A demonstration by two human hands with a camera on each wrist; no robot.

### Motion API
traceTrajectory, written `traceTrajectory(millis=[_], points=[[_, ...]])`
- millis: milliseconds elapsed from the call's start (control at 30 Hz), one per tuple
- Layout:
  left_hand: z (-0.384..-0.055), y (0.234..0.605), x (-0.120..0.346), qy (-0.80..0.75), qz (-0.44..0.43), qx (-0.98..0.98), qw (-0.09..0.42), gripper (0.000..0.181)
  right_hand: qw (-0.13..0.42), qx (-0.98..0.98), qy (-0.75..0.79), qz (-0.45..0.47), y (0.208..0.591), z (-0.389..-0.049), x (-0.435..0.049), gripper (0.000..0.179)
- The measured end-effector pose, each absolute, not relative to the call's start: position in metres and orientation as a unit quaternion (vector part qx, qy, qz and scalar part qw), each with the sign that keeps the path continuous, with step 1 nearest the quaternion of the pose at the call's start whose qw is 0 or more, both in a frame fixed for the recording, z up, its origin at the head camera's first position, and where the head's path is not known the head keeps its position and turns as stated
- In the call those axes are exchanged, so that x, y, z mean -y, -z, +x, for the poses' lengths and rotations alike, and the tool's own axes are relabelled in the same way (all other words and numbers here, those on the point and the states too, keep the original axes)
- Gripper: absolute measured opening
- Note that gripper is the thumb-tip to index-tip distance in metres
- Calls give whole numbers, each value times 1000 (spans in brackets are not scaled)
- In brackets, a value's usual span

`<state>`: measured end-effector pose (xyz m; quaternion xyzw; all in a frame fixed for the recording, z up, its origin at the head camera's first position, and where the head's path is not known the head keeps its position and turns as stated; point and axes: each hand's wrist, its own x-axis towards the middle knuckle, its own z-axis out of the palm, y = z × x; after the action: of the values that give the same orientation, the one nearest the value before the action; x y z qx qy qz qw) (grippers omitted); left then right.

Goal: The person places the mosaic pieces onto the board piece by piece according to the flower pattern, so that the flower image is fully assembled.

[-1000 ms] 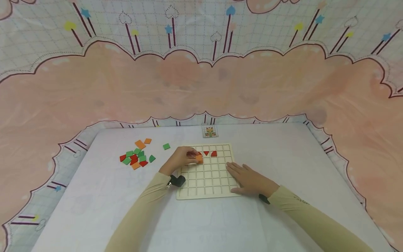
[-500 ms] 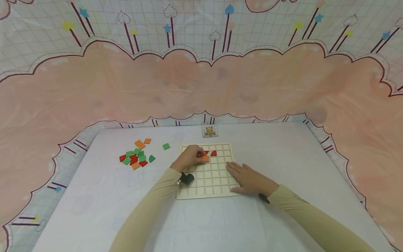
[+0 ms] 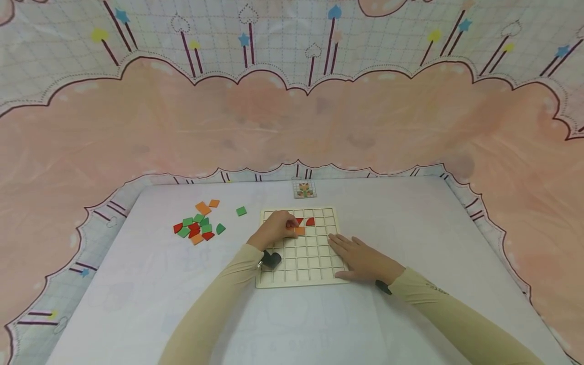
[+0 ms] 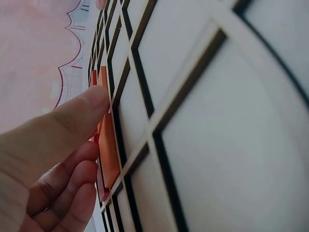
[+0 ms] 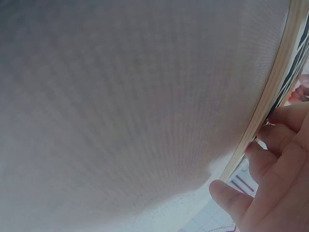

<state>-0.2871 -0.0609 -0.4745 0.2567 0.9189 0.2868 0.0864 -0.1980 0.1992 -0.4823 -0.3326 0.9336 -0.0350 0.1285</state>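
A pale wooden grid board (image 3: 303, 263) lies on the table. My left hand (image 3: 274, 228) is over its upper left part, thumb and curled fingers pinching an orange tile (image 4: 110, 150) low at the grid. Beside the thumb, more orange (image 3: 299, 231) shows in a cell; whether it is the same tile I cannot tell. Just above sit a red triangle (image 3: 299, 221) and a red rounded tile (image 3: 311, 221); another red edge shows behind the orange in the left wrist view. My right hand (image 3: 365, 258) rests with extended fingers on the board's right edge.
Left of the board is a loose pile of red, green and orange tiles (image 3: 193, 228). A lone green tile (image 3: 241, 211) lies between pile and board. A small pattern card (image 3: 304, 189) with a flower design lies behind the board.
Over the second, my left hand has moved right across the board with the orange tile, then stayed nearly still while lowering slightly. My right hand has stayed in place.
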Motion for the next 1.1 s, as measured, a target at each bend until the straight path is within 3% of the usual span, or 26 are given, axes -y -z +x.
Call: traceTrajectory(millis=[733, 1100], points=[[-288, 472, 57, -296, 234, -919, 111, 23, 129, -935, 39, -328, 482, -199, -199, 85], [-286, 477, 76, -383, 235, -889, 92, 26, 123, -936, 36, -327, 484, -198, -199, 86]])
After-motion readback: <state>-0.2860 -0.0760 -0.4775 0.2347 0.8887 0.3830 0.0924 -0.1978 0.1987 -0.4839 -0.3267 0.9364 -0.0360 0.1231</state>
